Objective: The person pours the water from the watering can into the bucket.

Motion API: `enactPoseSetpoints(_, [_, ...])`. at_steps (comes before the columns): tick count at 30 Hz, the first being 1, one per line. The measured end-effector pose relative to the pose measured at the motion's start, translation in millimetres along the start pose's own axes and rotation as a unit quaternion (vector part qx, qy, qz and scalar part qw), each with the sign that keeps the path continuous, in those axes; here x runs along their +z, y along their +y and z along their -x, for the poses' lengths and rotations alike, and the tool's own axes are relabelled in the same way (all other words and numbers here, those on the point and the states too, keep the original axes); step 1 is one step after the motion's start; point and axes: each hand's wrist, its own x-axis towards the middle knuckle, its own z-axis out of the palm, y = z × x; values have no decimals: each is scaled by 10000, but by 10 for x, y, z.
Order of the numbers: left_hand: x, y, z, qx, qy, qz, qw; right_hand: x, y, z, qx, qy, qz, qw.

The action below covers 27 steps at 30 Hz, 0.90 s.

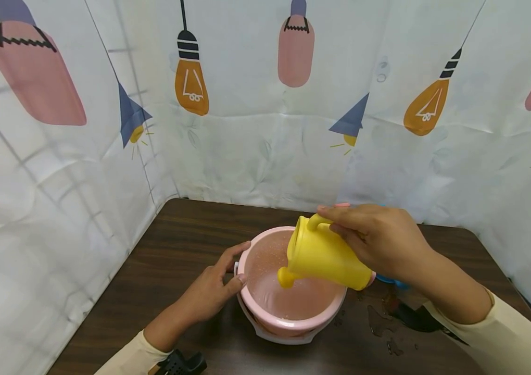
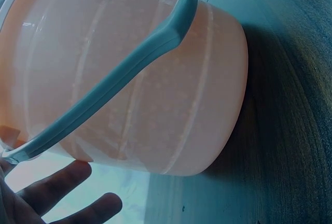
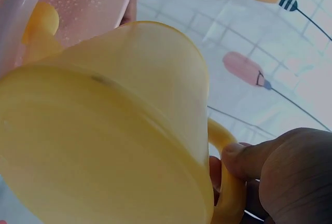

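Observation:
A pink bucket (image 1: pixel 290 324) stands on the dark wooden table, droplets on its inner wall. Its pale handle (image 2: pixel 129 68) hangs down along the outside. At the bucket's left rim my left hand (image 1: pixel 216 289) holds on with thumb and forefinger, while two other fingers (image 2: pixel 98 208) extend beside the wall. By its looped handle, my right hand (image 1: pixel 382 237) grips a yellow toy watering can (image 1: pixel 328 258). The can lies tipped well over, its round spout head (image 1: pixel 286 277) above the bucket's opening. In the right wrist view the can's base (image 3: pixel 93 146) faces the camera.
Wet patches (image 1: pixel 380 320) lie on the table (image 1: pixel 176 239) to the bucket's right. Something blue (image 1: pixel 394 282) shows partly behind my right hand, with a bit of pink (image 1: pixel 342 205) above. A printed curtain (image 1: pixel 256 151) hangs along the table's back and left.

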Motion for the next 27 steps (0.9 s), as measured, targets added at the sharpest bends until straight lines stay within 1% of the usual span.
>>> enactPoseSetpoints(9, [-4,5,1,-79,-14,-39,10000,46,-32,-57,-32,-67,46,10000])
enactPoseSetpoints(16, [-8,13,1,-109,-33,13,9999,68,-65,-77,206,-341,269,9988])
enactPoseSetpoints(21, [-6,20,0,-134,-43,12,9999,80,-65,-90,333,-492,253,9979])
enactPoseSetpoints(27, [-5,25,1,-159,-53,23,9999,108,-60,-111,284,-590,119,9978])
